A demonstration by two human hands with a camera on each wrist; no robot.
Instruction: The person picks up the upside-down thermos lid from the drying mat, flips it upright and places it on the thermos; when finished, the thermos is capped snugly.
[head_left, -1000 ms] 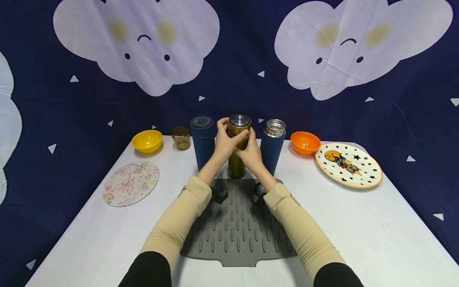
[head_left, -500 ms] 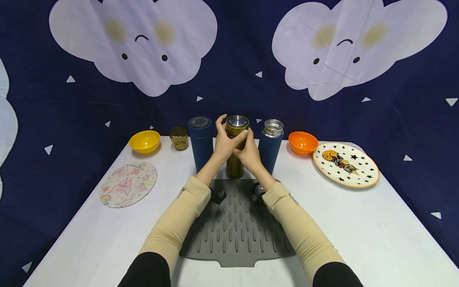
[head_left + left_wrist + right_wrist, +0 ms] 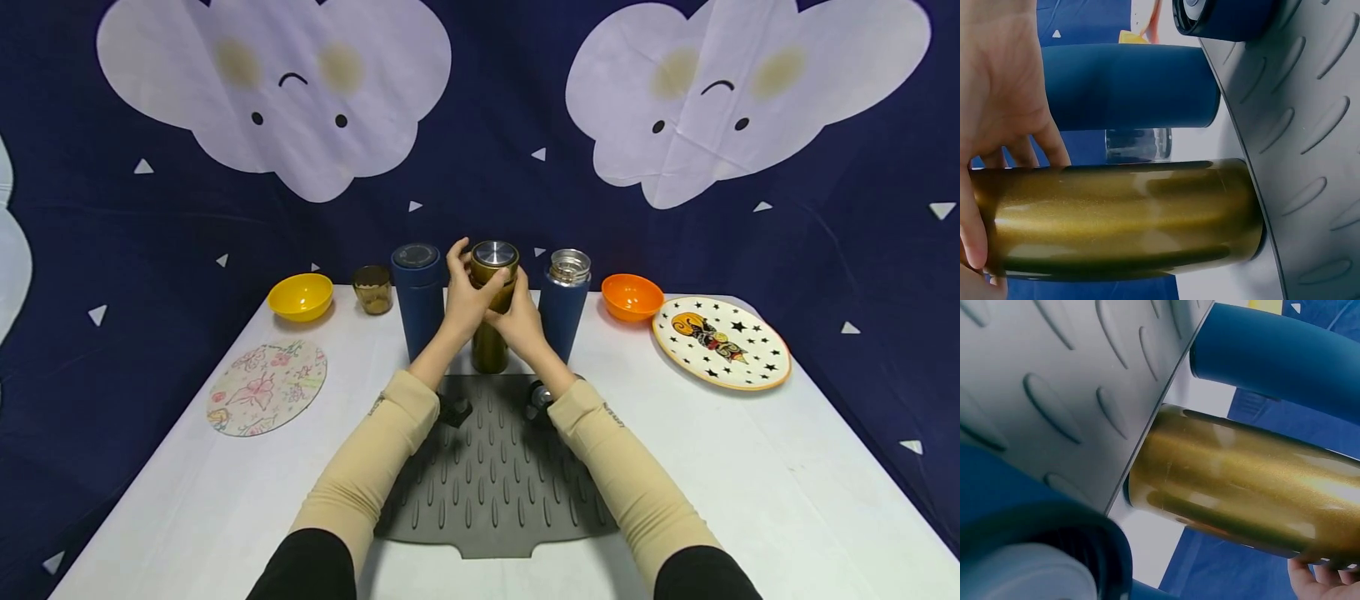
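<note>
The tall gold metal flask with a silver cap [image 3: 491,304] stands upright, long axis vertical, cap upward, on the white table [image 3: 750,467] just behind the grey ribbed drying mat [image 3: 491,483]. The left hand [image 3: 467,293] curls around its upper part near the cap; the right hand [image 3: 520,321] grips its body just below. A capped dark blue flask [image 3: 418,296] and an open dark blue flask [image 3: 564,302] flank it.

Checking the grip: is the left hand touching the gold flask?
Touching. The left wrist view shows the left hand with fingers wrapped against the gold flask; the head view agrees.
</note>
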